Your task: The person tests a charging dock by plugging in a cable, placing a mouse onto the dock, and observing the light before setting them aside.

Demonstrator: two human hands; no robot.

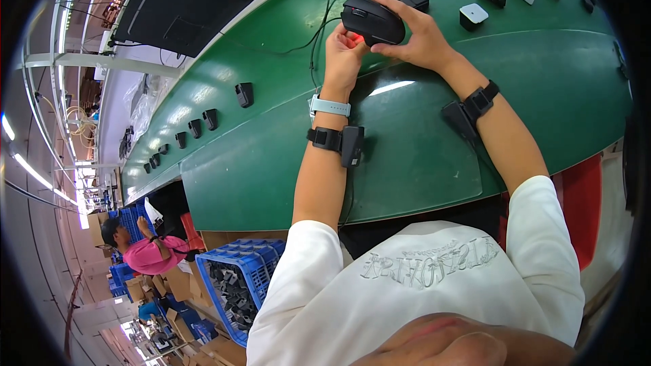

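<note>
A black computer mouse is raised over the green table, tilted, with its cable trailing to the left. My right hand grips it from the right side, thumb below and fingers along the top. Under its near edge, the bent fingers of my left hand press against the underside, partly hidden by the mouse. A red glow lights those left fingertips. Close behind my right hand lies another black mouse-like piece. Both wrists carry strapped black devices, and a light blue watch band circles the left one.
Black pieces stand in a row along the table's left part. Several black and white-topped pieces lie at the far right. A black monitor stands far left. Below it are a blue crate of dark parts and a person in pink.
</note>
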